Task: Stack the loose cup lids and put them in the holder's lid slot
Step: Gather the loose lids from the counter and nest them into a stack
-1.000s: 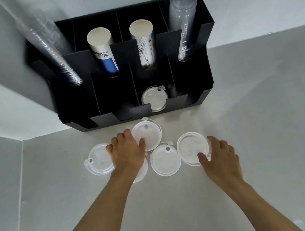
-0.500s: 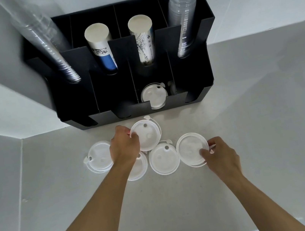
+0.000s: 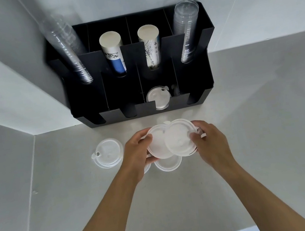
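Observation:
My left hand [image 3: 136,153] holds a white cup lid [image 3: 157,144] above the counter. My right hand [image 3: 210,142] holds a second white lid [image 3: 180,138], whose edge overlaps the first. Below them a loose lid [image 3: 168,163] lies on the counter, partly hidden. Another loose lid [image 3: 108,152] lies to the left. A further lid shows only as a sliver under my left hand. The black holder [image 3: 124,92] stands against the wall, and its lower third slot contains a lid [image 3: 157,96].
The holder's upper slots carry two stacks of clear cups [image 3: 66,51] [image 3: 187,30] and two stacks of paper cups [image 3: 113,53] [image 3: 149,46]. White walls close in at the left and behind the holder. The grey counter [image 3: 258,118] extends to the right.
Both hands have lifted a lid off the counter and brought the two together in the middle. The view has tilted slightly.

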